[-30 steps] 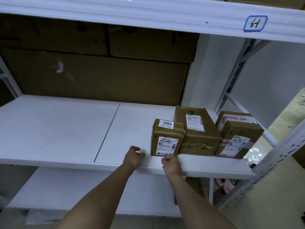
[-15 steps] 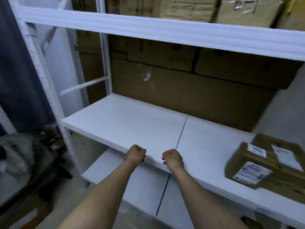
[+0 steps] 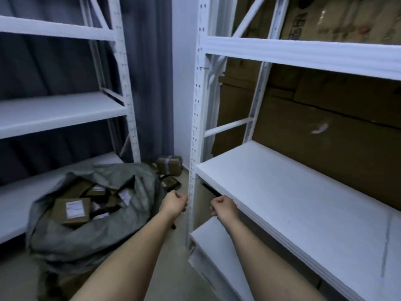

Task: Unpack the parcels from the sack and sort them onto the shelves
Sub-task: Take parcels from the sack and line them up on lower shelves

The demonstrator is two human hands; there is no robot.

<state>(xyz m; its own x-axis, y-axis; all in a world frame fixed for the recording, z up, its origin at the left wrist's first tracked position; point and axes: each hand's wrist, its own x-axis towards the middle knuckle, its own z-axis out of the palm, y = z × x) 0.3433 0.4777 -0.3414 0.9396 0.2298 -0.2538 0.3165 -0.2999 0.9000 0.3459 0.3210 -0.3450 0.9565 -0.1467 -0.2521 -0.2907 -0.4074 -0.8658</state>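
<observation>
A grey-green sack (image 3: 65,231) lies open on the floor at the lower left, with several brown parcels inside; the topmost parcel (image 3: 72,210) shows a white label. My left hand (image 3: 174,204) hangs in the air just right of the sack, fingers curled, holding nothing. My right hand (image 3: 223,208) is also curled and empty, in front of the corner of the white shelf (image 3: 293,192) on the right. Both forearms reach forward from the bottom of the view.
A white upright post (image 3: 194,148) stands between my hands. A second white rack (image 3: 54,114) fills the left side before a dark curtain. A taped brown parcel (image 3: 169,165) and a dark flat item (image 3: 171,183) lie on the floor behind the sack. Large cardboard boxes (image 3: 325,135) back the right shelf.
My view has swung left, away from the parcels standing on the right shelf, and the sack has come into sight. Both hands stay curled and empty.
</observation>
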